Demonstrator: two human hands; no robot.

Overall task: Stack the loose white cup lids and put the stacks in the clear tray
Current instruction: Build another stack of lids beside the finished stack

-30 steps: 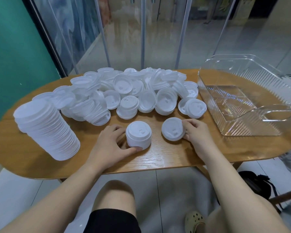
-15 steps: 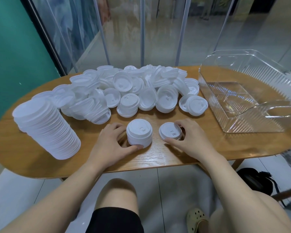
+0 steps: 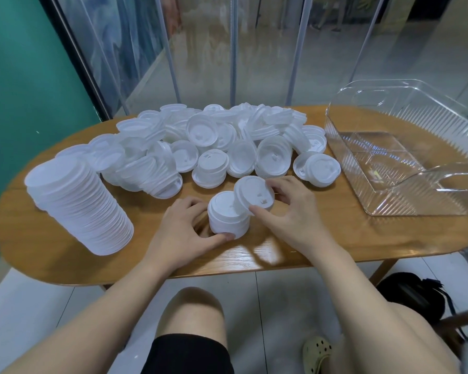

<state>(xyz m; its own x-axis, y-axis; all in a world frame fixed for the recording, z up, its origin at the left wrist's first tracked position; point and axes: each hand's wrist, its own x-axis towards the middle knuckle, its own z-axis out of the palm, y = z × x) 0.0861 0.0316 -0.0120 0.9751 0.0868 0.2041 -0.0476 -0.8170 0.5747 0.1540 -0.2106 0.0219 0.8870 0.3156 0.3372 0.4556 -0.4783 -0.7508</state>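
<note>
A short stack of white lids (image 3: 227,220) stands near the table's front edge. My left hand (image 3: 185,230) grips it from the left, thumb against its front. My right hand (image 3: 289,214) pinches a single white lid (image 3: 254,194), held tilted over the stack's right rim. A wide heap of loose white lids (image 3: 214,144) covers the table's middle and back. A tall leaning stack of lids (image 3: 79,209) stands at the left. The clear tray (image 3: 389,209) sits at the right with no lids inside.
The wooden oval table (image 3: 335,238) carries everything. A green wall is at the left and glass panels stand behind. A black bag (image 3: 411,295) lies on the floor under the right end. My knees show below the front edge.
My right hand has lifted the single lid off the table and carried it left, tilted, onto the edge of the short stack. My left hand has stayed on the stack.
</note>
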